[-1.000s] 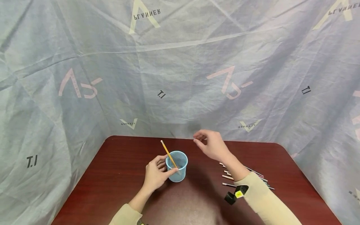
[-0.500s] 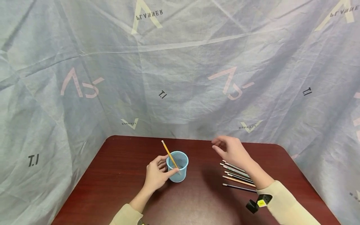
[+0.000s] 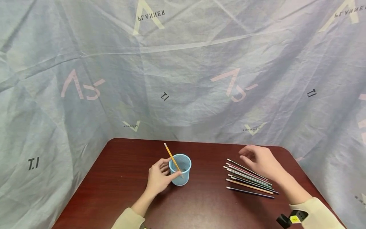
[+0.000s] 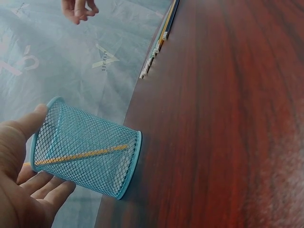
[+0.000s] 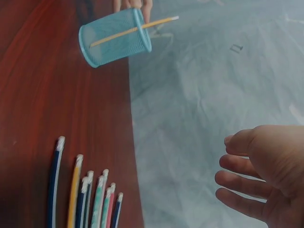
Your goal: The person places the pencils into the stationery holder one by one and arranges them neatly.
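Observation:
A light blue mesh pencil cup (image 3: pixel 183 179) stands upright near the middle of the table. My left hand (image 3: pixel 158 176) holds it from the left, thumb at the near rim and fingers round the far side. One yellow pencil (image 3: pixel 169 151) leans inside the cup, its eraser end above the rim; the left wrist view shows the pencil (image 4: pixel 90 154) through the mesh. Over the far side of several loose pencils (image 3: pixel 250 186) hovers my right hand (image 3: pixel 264 162), fingers loosely bent and nothing in them. Those pencils lie side by side, eraser ends toward the cup.
The dark red wooden table (image 3: pixel 123 184) has rounded far corners. A grey printed cloth (image 3: pixel 183 63) hangs behind it and along both sides. A small black device (image 3: pixel 295 217) is strapped to the right wrist.
My right hand has moved right from near the cup to above the loose pencils, uncovering them along the way. The left hand, cup and yellow pencil have stayed put.

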The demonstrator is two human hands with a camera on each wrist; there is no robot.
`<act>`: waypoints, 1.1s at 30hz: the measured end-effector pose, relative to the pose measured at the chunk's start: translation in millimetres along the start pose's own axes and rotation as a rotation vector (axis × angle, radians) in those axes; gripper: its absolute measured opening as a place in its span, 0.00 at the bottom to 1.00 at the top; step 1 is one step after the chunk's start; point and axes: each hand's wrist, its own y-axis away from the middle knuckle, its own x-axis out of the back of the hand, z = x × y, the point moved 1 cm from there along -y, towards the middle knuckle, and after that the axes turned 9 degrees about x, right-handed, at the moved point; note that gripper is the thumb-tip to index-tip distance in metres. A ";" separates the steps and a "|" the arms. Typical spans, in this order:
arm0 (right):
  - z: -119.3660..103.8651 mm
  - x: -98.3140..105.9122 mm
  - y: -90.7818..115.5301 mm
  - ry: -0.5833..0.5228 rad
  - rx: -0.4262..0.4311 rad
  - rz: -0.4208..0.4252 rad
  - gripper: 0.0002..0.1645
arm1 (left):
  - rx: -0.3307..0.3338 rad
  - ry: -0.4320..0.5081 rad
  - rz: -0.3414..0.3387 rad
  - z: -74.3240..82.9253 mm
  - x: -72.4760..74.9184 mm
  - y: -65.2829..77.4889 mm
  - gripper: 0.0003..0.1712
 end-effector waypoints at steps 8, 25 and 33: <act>12.7 -15.2 31.1 -0.040 -0.002 -0.030 0.13 | -0.027 -0.033 -0.001 0.0 0.3 1.7 0.39; 20.3 -52.7 81.2 -0.103 0.041 -0.149 0.13 | -0.103 -0.119 0.081 1.5 -2.2 5.2 0.41; 20.4 -68.7 92.4 -0.136 0.040 -0.222 0.14 | -0.086 -0.094 0.077 1.7 -1.4 4.1 0.40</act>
